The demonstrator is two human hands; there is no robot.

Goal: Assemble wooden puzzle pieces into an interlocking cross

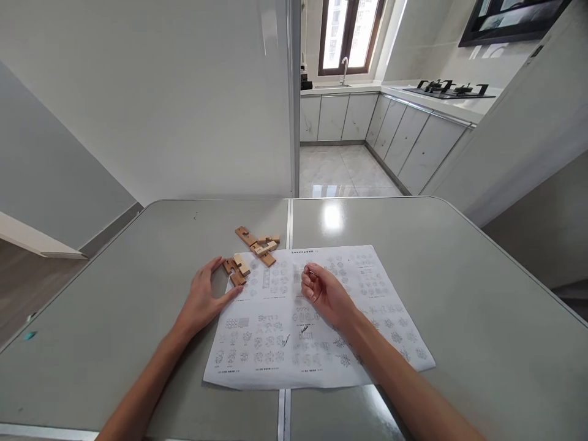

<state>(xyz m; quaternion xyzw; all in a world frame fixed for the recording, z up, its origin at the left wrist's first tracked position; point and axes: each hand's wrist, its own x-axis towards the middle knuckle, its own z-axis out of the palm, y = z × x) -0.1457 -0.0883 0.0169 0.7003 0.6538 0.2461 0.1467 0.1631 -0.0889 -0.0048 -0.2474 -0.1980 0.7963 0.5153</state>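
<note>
On the left edge of a printed instruction sheet (271,309), my left hand (204,298) has thumb and forefinger on opposite sides of a small group of notched wooden puzzle pieces (233,271). One piece in that group is paler than the others. My right hand (325,293) rests over the middle of the sheet with its fingers curled in; nothing shows between them. Just beyond the left hand, more notched wooden puzzle pieces (245,236) lie loosely together, some overlapping the sheet's top left edge, with a pale one (266,248) among them.
The grey table (156,269) has a metal seam (285,411) down its middle. A small teal bit (29,335) lies near its left edge. Past the table are a white wall (215,104) and a kitchen with a gas hob (452,90).
</note>
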